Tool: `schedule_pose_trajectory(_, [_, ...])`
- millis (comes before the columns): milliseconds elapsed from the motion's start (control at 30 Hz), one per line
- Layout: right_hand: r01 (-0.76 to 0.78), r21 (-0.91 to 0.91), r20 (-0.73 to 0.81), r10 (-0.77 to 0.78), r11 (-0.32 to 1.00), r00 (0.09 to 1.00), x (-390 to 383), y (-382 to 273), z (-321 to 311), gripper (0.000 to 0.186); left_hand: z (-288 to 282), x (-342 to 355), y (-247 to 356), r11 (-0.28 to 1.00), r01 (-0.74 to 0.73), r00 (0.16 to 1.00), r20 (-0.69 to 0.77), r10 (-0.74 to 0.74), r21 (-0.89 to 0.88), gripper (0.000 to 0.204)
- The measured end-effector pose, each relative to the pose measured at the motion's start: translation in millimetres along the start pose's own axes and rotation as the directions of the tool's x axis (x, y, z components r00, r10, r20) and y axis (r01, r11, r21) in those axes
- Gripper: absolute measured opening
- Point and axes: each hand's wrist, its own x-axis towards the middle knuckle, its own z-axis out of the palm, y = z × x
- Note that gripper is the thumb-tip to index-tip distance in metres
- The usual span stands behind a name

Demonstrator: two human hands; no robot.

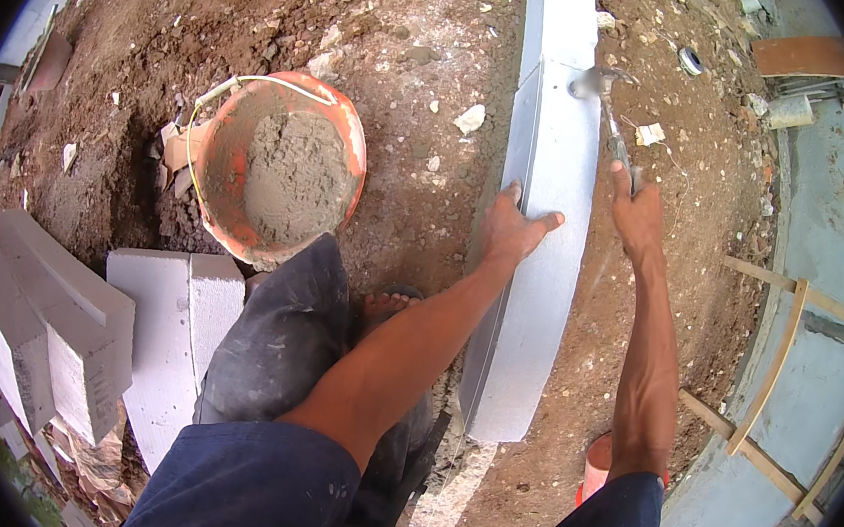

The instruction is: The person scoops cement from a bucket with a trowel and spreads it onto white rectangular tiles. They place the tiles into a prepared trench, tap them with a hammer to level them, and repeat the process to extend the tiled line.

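Note:
A long pale block (527,343) lies in line with another pale block (562,15) on a strip of grey mortar. My left hand (519,224) grips the nearer block, fingers over its left edge and thumb on top. My right hand (635,210) is closed round the handle of a hammer (609,94), whose blurred head is at the blocks' right edge near their joint. An orange bucket (351,157) of wet grey mortar stands to the left, behind my bent knee (286,322).
Loose pale blocks (156,321) are stacked at the lower left, beside a dug hollow. Rubble-strewn dirt (427,93) surrounds the work. A grey wall (839,200) with wooden battens (770,364) runs along the right. A red container (595,469) is partly behind my right forearm.

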Motion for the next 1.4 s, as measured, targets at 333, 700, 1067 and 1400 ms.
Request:
schedule_pose_trajectory(333, [0.046, 0.274, -0.155, -0.003, 0.961, 0.988, -9.7, -3.2, 16.7, 0.053, -7.7, 9.8, -4.2, 0.998, -0.054, 0.998, 0.017, 0.054, 0.017, 0.092])
schedule_pose_trajectory(700, [-0.358, 0.929, 0.261, 0.516, 0.096, 0.815, -300.9, 78.4, 9.3, 0.038, 8.9, 1.1, -0.4, 0.949, -0.089, 0.991, 0.065, 0.113, -0.301, 0.062])
schedule_pose_trajectory(1067, [0.190, 0.251, 0.809, 0.313, -0.949, 0.497, -516.3, 57.7, 80.1, 0.020, 10.5, 0.9, -11.2, 0.929, -0.184, 0.973, 0.073, 0.218, -0.322, 0.070])
schedule_pose_trajectory(1400, [-0.075, 0.194, 0.769, 0.105, -0.978, 0.630, -455.8, 38.9, 120.6, 0.025, 8.1, 11.6, -17.9, 0.940, -0.207, 0.976, 0.011, 0.218, -0.272, 0.054])
